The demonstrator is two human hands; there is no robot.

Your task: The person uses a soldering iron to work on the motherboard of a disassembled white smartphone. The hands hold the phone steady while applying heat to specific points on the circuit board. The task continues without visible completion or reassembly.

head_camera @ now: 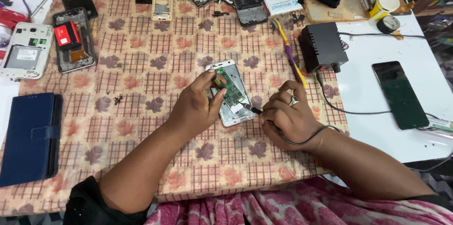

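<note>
A dark blue wallet case (29,136) lies at the left edge of the surface (141,64), above it two opened phones. Centre, the left hand (196,107) pinches the green circuit board (231,88) in one white phone frame (232,93). The right hand (289,116) grips a thin corded probe (255,110) touching the board. Farther right sit a black box (322,45) and a glossy dark phone (400,93).
</note>
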